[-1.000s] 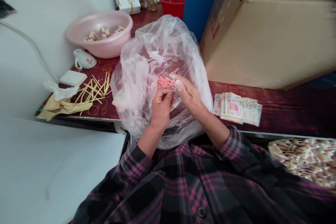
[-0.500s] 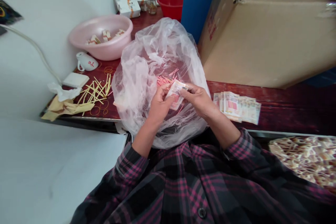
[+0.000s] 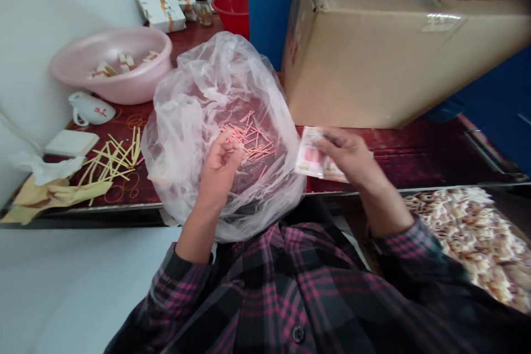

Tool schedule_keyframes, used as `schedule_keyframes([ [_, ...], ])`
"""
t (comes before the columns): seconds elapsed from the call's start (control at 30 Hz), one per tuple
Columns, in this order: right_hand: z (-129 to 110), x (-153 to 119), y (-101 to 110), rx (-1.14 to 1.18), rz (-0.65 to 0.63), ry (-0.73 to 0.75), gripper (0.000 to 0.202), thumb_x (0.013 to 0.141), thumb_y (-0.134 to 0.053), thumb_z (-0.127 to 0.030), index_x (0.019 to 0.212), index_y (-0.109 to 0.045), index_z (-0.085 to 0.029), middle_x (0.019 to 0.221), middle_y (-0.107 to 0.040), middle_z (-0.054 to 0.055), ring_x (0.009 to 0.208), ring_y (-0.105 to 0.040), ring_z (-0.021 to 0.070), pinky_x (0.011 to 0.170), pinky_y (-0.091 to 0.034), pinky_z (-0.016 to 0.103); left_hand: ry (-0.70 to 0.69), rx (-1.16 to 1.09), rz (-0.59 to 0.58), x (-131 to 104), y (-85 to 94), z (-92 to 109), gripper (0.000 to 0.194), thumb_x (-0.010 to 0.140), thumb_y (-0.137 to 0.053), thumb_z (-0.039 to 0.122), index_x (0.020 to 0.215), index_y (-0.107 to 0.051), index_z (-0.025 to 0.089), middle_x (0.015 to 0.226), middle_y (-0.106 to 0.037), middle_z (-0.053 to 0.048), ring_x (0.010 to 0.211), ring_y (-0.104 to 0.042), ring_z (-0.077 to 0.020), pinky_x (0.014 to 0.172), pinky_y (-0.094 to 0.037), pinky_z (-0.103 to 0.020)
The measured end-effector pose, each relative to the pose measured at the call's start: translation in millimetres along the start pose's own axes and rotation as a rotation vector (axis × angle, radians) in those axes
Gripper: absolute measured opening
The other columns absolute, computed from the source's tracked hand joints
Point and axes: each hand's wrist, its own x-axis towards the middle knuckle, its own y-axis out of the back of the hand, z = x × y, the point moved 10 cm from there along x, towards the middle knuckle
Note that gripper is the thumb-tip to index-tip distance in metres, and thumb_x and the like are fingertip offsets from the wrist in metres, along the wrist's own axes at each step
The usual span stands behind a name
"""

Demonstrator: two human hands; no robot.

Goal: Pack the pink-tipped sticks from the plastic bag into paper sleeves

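My left hand (image 3: 222, 160) is over the open clear plastic bag (image 3: 178, 116), with its fingers curled together. Whatever may sit between those fingertips is too small to make out. Just beyond it, loose thin pink sticks (image 3: 253, 138) lie in a heap inside the bag. To the right, my right hand (image 3: 350, 152) is at the group of small printed packets (image 3: 311, 155) on the table, thumb and fingers closed on a packet. Slightly blurred, this hand covers much of the group. A pink patch shows on the leftmost packet.
A large cardboard box (image 3: 352, 66) stands behind the packets. Left of the bag are yellow sticks (image 3: 114, 157), a white mug (image 3: 92, 109) and a pink basin (image 3: 124, 86) with bundles inside. A red basin (image 3: 232, 8) and a lidded jar (image 3: 203, 10) stand farther back.
My hands have parted. The right one has moved from the bag to the packets on the right, while the left stays over the bag. The view has turned rightward.
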Motion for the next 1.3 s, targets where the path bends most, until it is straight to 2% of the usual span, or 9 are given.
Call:
schedule_keyframes([
  [0.1, 25.7, -4.5, 48.0, -0.403, 0.035, -0.03, 0.032, 0.094, -0.067, -0.045, 0.115, -0.081, -0.025, 0.112, -0.085, 0.011, 0.105, -0.08, 0.0343, 0.099, -0.063, 0.054, -0.031, 0.024, 0.089, 0.6, 20.7, 10.4, 0.035, 0.087, -0.081, 0.035, 0.12, -0.076, 0.026, 0.097, -0.074, -0.001, 0.082, -0.068, -0.0135, 0.074, -0.058, -0.025],
  [0.23, 25.0, -14.6, 64.0, -0.931, 0.156, 0.025, 0.034, 0.096, -0.066, -0.035, 0.121, -0.081, -0.018, 0.13, -0.08, 0.024, 0.126, -0.074, 0.0458, 0.109, -0.056, 0.065, -0.088, 0.104, 0.156, -3.8, 46.0, 30.6, 0.023, 0.088, -0.081, 0.033, 0.11, -0.08, 0.024, 0.094, -0.076, -0.001, 0.08, -0.069, -0.0137, 0.074, -0.059, -0.027],
  [0.33, -10.6, -18.8, 41.9, -0.83, 0.245, 0.196, 0.035, 0.1, -0.065, -0.037, 0.124, -0.082, -0.019, 0.135, -0.078, 0.024, 0.129, -0.072, 0.0467, 0.113, -0.055, 0.064, -0.15, 0.177, 0.282, -6.8, 79.0, 51.6, 0.023, 0.091, -0.082, 0.033, 0.112, -0.08, 0.026, 0.095, -0.078, 0.0, 0.078, -0.069, -0.0143, 0.072, -0.058, -0.028],
  [0.43, -39.8, -6.2, -19.1, -0.47, 0.027, 0.354, 0.026, 0.104, -0.063, -0.041, 0.116, -0.083, -0.031, 0.119, -0.085, 0.01, 0.113, -0.08, 0.0358, 0.106, -0.061, 0.056, -0.193, 0.226, 0.392, -11.1, 102.9, 68.5, 0.015, 0.092, -0.084, 0.033, 0.107, -0.081, 0.03, 0.089, -0.078, 0.003, 0.073, -0.066, -0.015, 0.069, -0.055, -0.031],
  [0.5, -48.3, 6.0, -75.2, -0.403, -0.222, 0.418, 0.026, 0.105, -0.06, -0.032, 0.117, -0.083, -0.029, 0.12, -0.085, 0.007, 0.111, -0.08, 0.0308, 0.105, -0.062, 0.051, -0.201, 0.264, 0.304, -11.8, 90.9, 71.2, 0.009, 0.096, -0.083, 0.034, 0.103, -0.082, 0.03, 0.088, -0.078, 0.003, 0.076, -0.066, -0.0172, 0.074, -0.055, -0.035],
  [0.6, -36.8, 18.6, -148.1, -0.675, -0.553, 0.466, 0.035, 0.1, -0.054, -0.012, 0.121, -0.081, -0.02, 0.124, -0.083, 0.012, 0.118, -0.077, 0.0284, 0.108, -0.058, 0.044, -0.23, 0.406, -0.082, -17.1, 27.8, 59.2, 0.012, 0.103, -0.072, 0.032, 0.104, -0.084, 0.027, 0.097, -0.081, -0.002, 0.09, -0.072, -0.0227, 0.087, -0.058, -0.04],
  [0.67, -22.5, 25.5, -170.9, -0.908, -0.659, 0.453, 0.038, 0.099, -0.052, -0.006, 0.125, -0.078, -0.014, 0.127, -0.081, 0.017, 0.119, -0.074, 0.0295, 0.107, -0.055, 0.042, -0.255, 0.577, -0.305, -26.4, -14.4, 40.4, 0.017, 0.104, -0.066, 0.025, 0.106, -0.083, 0.026, 0.105, -0.083, -0.004, 0.1, -0.074, -0.0247, 0.095, -0.058, -0.042],
  [0.87, -13.7, 29.8, -179.3, -1.197, -0.73, 0.489, 0.036, 0.1, -0.054, -0.008, 0.127, -0.077, -0.009, 0.124, -0.077, 0.021, 0.116, -0.071, 0.0322, 0.101, -0.052, 0.041, -0.211, 1.081, -0.565, -41.4, -55.1, -16.9, 0.02, 0.104, -0.063, 0.021, 0.106, -0.082, 0.019, 0.114, -0.081, -0.012, 0.112, -0.07, -0.0294, 0.104, -0.053, -0.047],
  [1.3, -7.3, 34.7, -187.2, -1.242, -0.723, 0.495, 0.035, 0.101, -0.048, -0.008, 0.122, -0.077, -0.009, 0.12, -0.078, 0.023, 0.11, -0.072, 0.0326, 0.093, -0.052, 0.04, -0.307, 1.182, -0.609, -52.6, -58.1, -25.0, 0.033, 0.109, -0.05, 0.016, 0.095, -0.08, 0.017, 0.094, -0.072, -0.01, 0.099, -0.065, -0.0269, 0.091, -0.051, -0.041],
])
